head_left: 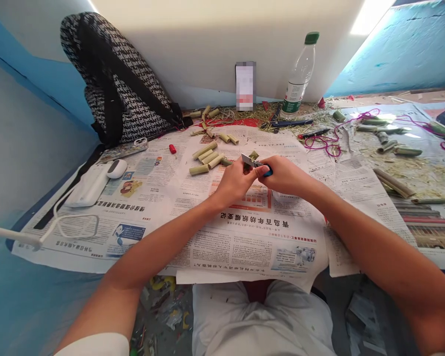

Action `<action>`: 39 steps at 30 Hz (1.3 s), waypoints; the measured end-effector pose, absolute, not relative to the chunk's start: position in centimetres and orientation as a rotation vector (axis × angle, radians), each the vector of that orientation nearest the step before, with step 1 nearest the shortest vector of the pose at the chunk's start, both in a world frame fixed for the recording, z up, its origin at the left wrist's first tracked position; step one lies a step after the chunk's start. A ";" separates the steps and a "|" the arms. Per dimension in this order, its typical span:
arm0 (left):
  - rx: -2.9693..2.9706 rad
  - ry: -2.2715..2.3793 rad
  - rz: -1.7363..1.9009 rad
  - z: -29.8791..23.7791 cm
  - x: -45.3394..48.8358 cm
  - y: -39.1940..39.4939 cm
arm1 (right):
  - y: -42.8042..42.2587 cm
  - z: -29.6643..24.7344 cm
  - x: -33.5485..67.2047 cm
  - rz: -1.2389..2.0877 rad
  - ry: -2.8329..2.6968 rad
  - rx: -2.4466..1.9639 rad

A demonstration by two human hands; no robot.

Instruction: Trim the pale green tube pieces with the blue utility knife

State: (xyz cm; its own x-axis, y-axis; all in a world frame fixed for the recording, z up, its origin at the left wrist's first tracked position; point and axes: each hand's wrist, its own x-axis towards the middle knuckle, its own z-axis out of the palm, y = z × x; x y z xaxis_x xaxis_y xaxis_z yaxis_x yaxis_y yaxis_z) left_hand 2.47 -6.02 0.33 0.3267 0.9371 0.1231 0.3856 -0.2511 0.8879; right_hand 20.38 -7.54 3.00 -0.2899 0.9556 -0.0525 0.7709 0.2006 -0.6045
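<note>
Right hand [286,173] clasps a blue-handled, metal-bladed knife [248,159]; left hand [233,177], close against it, pinches a short, greenish bamboo piece [254,155].

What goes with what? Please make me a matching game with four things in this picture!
Things
1. utility knife
2. plastic bottle
3. string
4. patterned bag

Clues
A. purple and loosely tangled
B. black and white, at the upper left
C. held in the right hand
D. standing upright with a green cap

Right pairs: 1-C, 2-D, 3-A, 4-B
</note>
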 end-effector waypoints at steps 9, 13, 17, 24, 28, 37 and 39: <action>1.782 1.164 0.962 -0.6 2.6 -5.3 | -8.2 1.8 18.9 0.390 -2.011 -1.889; 1.791 1.206 0.946 -0.3 2.5 -5.4 | -8.3 1.2 18.5 0.367 -1.966 -1.916; 1.814 1.210 0.983 0.1 2.8 -5.4 | -8.2 1.2 18.3 0.379 -1.911 -1.935; 1.754 1.220 1.038 0.0 3.3 -4.7 | -7.5 1.0 18.4 0.423 -1.822 -1.905; 1.726 1.251 1.035 -0.1 3.2 -4.1 | -7.3 0.9 18.6 0.444 -1.766 -1.863; 1.697 1.276 0.931 -0.1 1.7 -3.2 | -5.5 1.9 22.4 0.544 -1.767 -1.753; 1.674 1.260 0.911 0.1 1.6 -3.3 | -5.5 2.6 22.8 0.647 -1.832 -1.553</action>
